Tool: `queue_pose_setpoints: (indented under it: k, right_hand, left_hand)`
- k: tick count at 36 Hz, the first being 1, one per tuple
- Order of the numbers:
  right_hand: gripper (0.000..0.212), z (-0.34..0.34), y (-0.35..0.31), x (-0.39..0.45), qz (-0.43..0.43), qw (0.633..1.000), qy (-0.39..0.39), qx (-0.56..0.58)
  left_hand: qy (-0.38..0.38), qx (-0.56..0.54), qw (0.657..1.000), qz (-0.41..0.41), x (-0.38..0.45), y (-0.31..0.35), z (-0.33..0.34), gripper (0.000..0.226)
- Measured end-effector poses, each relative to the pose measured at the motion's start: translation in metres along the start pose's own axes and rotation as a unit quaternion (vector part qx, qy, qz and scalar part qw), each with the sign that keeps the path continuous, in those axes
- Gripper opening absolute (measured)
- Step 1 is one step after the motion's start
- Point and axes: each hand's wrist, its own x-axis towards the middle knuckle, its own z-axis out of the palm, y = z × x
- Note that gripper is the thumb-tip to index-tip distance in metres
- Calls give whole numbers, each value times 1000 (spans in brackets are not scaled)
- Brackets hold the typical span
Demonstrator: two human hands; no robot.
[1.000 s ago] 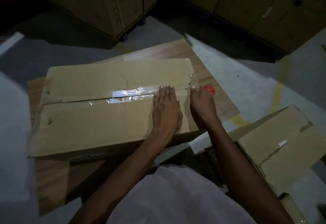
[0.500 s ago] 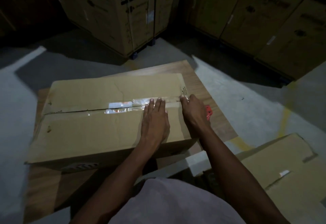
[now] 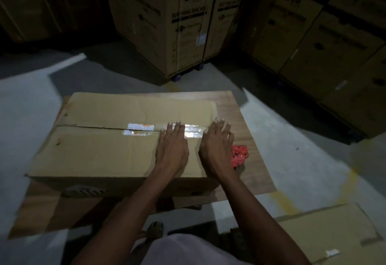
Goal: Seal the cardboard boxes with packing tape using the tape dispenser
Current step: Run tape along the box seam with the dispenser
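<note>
A wide cardboard box lies on a wooden board. Clear packing tape runs along the right part of its centre seam; the seam's left part shows as a bare dark slit. My left hand lies flat on the box top, straight fingers pressing the tape. My right hand lies flat at the box's right end, fingers spread over the tape's end near the edge. The red tape dispenser sits on the board just right of my right hand, partly hidden by it.
Tall printed cartons stand at the back and more cartons along the right. Another flat cardboard box lies at the lower right on the grey floor. A foot shows below the board.
The view has tilted up and shifted. Both hands stay flat on the tape at the box's right end. More of the red dispenser shows beside my right hand.
</note>
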Motion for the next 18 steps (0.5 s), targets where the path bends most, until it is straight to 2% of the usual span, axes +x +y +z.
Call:
queue_pose_setpoints:
  k: [6, 8, 14, 18]
  right_hand:
    - [65, 5, -6, -2, -153, 984, -31, -85]
    - [65, 4, -9, 1, -178, 979, -41, -89]
    - [61, -5, -4, -1, -161, 983, -67, -59]
    - [59, -3, -11, -2, -133, 988, -63, -43]
  left_hand:
    - [-33, 12, 998, 45, 10, -15, -11, 51]
    - [-46, 20, 997, 63, 13, -18, -16, 51]
    - [-46, -13, 995, 90, 5, -32, -31, 50]
    - [-35, -6, 998, 53, 0, -51, -41, 51]
